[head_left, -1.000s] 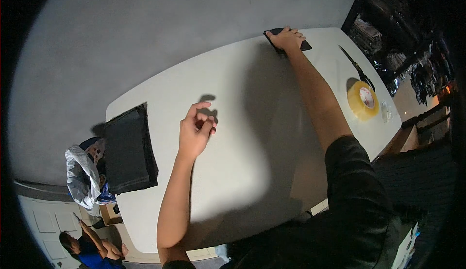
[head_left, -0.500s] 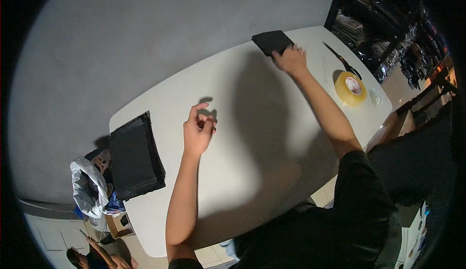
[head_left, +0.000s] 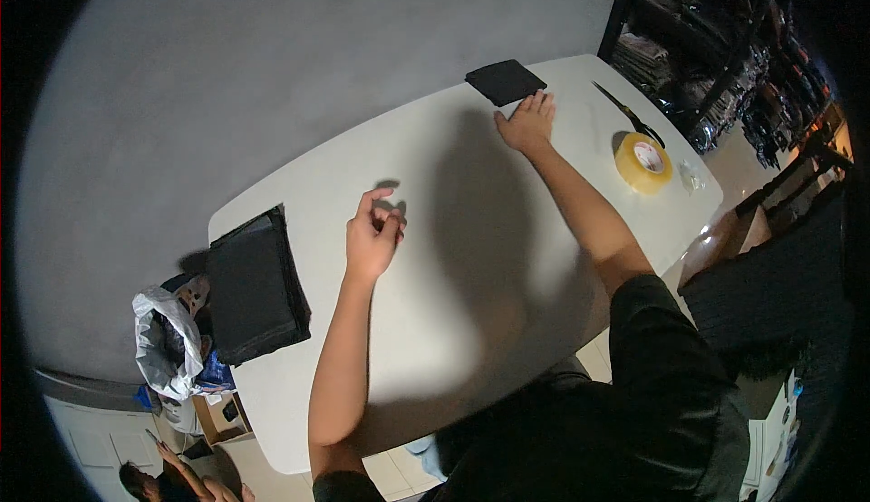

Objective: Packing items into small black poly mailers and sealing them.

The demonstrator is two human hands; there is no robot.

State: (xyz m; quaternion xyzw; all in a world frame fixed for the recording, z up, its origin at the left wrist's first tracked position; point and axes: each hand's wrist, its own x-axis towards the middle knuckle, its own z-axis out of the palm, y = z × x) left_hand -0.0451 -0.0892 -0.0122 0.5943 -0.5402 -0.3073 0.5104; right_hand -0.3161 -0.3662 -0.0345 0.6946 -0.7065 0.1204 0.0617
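At the far edge of the white table [head_left: 426, 321] lies a small folded stack of black fabric [head_left: 506, 82]. Just on the near side of that stack is my right hand [head_left: 528, 123], its fingers stretched out flat and nothing in its grasp. My left hand [head_left: 372, 241] hovers low over the middle of the table, empty, with loosely bent fingers and the index finger held apart. To its left a larger stack of flat black sheets [head_left: 258, 289], fabric-like, rests by the table's left edge.
A roll of clear yellowish tape [head_left: 642, 164] stands on the right, beside black-handled scissors [head_left: 631, 115]. Beyond the left edge is a white plastic bag [head_left: 168, 343]. A rack with dark packed items [head_left: 698, 40] stands at the right. Another person [head_left: 172, 479] appears at lower left.
My right hand has drawn off the small black stack toward me and slightly left, and its fingers have spread. My left hand has barely moved. The view has shifted slightly.
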